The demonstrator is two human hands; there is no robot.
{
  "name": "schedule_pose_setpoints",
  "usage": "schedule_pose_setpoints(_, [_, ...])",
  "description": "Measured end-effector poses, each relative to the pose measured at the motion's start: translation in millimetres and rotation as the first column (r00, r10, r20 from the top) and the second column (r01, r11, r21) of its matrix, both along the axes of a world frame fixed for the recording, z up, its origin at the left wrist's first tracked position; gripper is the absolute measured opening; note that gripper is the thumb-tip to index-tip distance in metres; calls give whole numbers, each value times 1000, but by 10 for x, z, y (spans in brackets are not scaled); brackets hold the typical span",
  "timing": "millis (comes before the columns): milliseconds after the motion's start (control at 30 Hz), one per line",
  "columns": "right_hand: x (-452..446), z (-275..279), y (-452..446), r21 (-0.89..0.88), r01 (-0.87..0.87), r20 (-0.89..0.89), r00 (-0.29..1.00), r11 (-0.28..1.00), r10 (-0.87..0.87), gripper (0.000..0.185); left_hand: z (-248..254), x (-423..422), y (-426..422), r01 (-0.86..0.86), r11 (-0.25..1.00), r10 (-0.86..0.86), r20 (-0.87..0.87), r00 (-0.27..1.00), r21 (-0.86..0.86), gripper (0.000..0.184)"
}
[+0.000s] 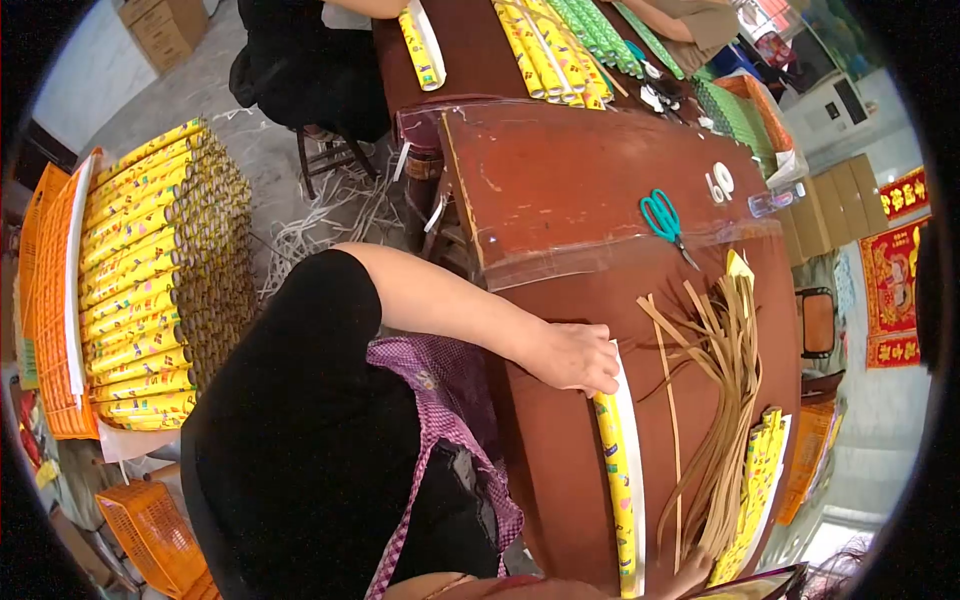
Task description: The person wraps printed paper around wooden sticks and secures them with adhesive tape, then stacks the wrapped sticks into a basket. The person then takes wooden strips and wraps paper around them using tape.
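My left hand point(577, 360) has its fingers curled over the upper end of a yellow patterned paper roll point(617, 490), which has a white edge along one side. At the bottom of the view, my right hand point(690, 575) is partly cut off and lies by the lower ends of a bundle of long brown strips point(735, 400); its fingers are too hidden to tell their grip. A single brown strip point(672, 430) lies between the roll and the bundle. Beyond the bundle sits a stack of yellow patterned rolls point(752, 500).
Teal-handled scissors point(662, 216), white tape rolls point(722, 180) and a clear bottle point(776, 200) are on the brown table point(600, 160). An orange crate point(62, 300) beside me is packed with yellow tubes point(140, 290). Another person's forearm point(370, 8) shows at the far table end.
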State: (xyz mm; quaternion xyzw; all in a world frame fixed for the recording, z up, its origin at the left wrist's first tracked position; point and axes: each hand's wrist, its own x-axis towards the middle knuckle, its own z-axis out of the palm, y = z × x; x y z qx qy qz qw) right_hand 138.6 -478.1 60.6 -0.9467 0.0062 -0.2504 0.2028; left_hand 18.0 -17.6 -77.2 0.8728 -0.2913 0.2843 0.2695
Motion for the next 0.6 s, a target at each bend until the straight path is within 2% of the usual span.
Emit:
schedule_pose_setpoints(100, [29,44,730,335,-178,-153,959,925,240,36,6,0,-4,-8,1000,8,-8,1000,12,11])
schedule_pose_setpoints(167, [179,-89,1052,669,-336,-151,812,663,564,47,28,5,5,0,1000,0,-30,1000,13,12])
schedule_pose_setpoints(233, [51,-130,1759,775,-501,-16,594,385,805,50,13,-16,16,27,999,-26,-55,998,18,12])
schedule_pose_setpoints(267, [11,-154,2050,804,-529,44,509,272,860,40,-3,-23,19,-6,1000,6,-11,1000,9,12])
schedule_pose_setpoints(300, [-114,-88,2505,821,-376,-131,609,430,782,38,-10,-8,-1,-25,1000,25,36,999,0,13])
schedule_pose_setpoints(333, [-194,-125,2809,866,-362,-97,553,344,828,37,7,-4,-7,28,1000,-28,42,999,2,13])
schedule_pose_setpoints(367, [-271,-161,3068,852,-418,-78,493,315,867,37,34,-23,8,0,999,0,-16,1000,32,11])
schedule_pose_setpoints(400, [-393,-93,3316,880,-455,21,329,138,944,37,67,-38,11,-24,997,29,-68,997,69,10])
schedule_pose_setpoints(433, [-336,-182,3438,872,-449,-59,298,194,953,36,92,-52,2,40,996,-35,-55,998,77,10])
schedule_pose_setpoints(467, [-246,-363,3591,898,-413,-47,247,148,968,31,111,-69,15,33,999,-31,-78,997,29,13])
schedule_pose_setpoints(533, [-203,-644,3773,928,-372,72,260,31,963,26,158,-62,55,56,998,-56,-90,994,-5,16])
schedule_pose_setpoints(600, [-172,-825,3827,952,-305,95,329,11,940,23,192,-85,60,27,1000,-27,-130,991,-2,22])
